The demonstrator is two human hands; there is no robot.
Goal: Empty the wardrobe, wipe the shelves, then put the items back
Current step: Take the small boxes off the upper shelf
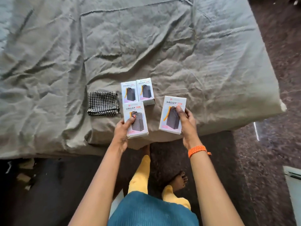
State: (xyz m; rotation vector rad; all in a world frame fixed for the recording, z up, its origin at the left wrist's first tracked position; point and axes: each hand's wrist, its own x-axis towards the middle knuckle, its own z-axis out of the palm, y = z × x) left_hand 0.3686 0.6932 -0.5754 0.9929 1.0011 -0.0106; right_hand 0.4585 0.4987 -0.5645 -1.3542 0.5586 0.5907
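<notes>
Standing at the near edge of the grey rumpled bed sheet (pixel 162 51), the person grips one white printed power-bank box (pixel 135 119) in the left hand (pixel 122 133) and another (pixel 171 114) in the right hand (pixel 185 121), fingers curled round each. Two matching boxes (pixel 137 92) lie just beyond, beside a folded houndstooth cloth (pixel 103 103). Emptying or refilling: I cannot tell; no wardrobe is in view.

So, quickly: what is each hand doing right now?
Left hand: holding the near-left box.
Right hand: holding the right box.
</notes>
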